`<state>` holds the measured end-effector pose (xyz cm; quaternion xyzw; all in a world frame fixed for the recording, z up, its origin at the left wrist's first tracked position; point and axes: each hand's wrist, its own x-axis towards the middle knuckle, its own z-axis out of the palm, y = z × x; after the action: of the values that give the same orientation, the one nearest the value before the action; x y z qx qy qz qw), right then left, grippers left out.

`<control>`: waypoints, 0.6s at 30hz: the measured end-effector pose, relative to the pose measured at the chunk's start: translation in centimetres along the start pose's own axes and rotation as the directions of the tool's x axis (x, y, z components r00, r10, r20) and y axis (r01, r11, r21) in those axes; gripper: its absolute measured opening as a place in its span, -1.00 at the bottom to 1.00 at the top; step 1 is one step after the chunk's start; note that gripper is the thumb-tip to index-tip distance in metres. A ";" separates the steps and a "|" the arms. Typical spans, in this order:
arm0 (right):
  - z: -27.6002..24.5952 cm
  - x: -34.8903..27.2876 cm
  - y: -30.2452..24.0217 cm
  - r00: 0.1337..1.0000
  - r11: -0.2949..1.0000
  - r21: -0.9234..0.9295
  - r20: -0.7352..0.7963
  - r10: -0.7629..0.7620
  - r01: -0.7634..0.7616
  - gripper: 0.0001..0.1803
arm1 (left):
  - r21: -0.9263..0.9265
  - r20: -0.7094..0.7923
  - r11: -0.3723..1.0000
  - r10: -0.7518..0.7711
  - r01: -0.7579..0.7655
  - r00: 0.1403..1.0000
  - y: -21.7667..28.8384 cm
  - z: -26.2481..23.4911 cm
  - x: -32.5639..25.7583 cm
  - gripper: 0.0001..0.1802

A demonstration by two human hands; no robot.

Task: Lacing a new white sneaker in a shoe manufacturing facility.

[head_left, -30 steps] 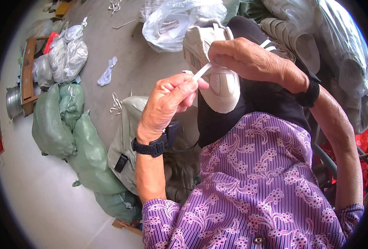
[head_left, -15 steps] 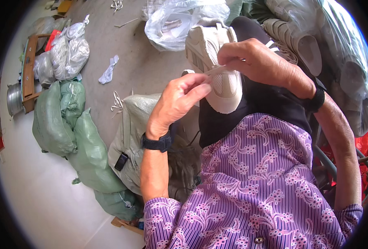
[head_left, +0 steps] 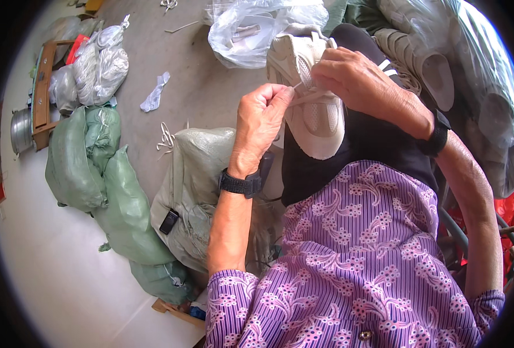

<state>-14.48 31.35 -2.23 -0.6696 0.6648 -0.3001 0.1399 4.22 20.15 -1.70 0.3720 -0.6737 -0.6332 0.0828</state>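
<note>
— Left hand: what is it holding?
— It is pinching a white lace; the right hand is curling over the beige shoe, its grip hidden.
— And the shoe?
— It is lying over black trousers, a clear bag resting nearby.

Downward head-worn fisheye view

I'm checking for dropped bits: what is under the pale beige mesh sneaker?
Black fabric over the person's legs shows beside the pale beige mesh sneaker; whatever lies directly beneath its sole is covered.
</note>
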 end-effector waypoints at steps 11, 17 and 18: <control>0.6 0.0 0.1 0.999 0.999 0.029 -0.047 -0.017 0.019 -0.86 | 0.116 -0.127 0.987 0.128 -0.113 0.984 -0.6 0.4 0.5 -0.81; 0.6 -0.1 -0.1 1.000 0.998 -0.062 0.014 0.010 -0.009 -0.85 | 0.309 -0.086 0.939 0.182 -0.148 0.979 0.2 0.9 1.4 -0.81; 0.8 -0.2 0.0 1.000 0.998 -0.061 0.016 0.009 -0.008 -0.85 | 0.309 -0.088 0.940 0.181 -0.146 0.979 0.3 1.1 1.7 -0.81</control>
<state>-13.98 31.35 -2.88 -0.6732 0.6754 -0.2736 0.1260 2.25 20.01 -2.22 0.3588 -0.7849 -0.4916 0.1163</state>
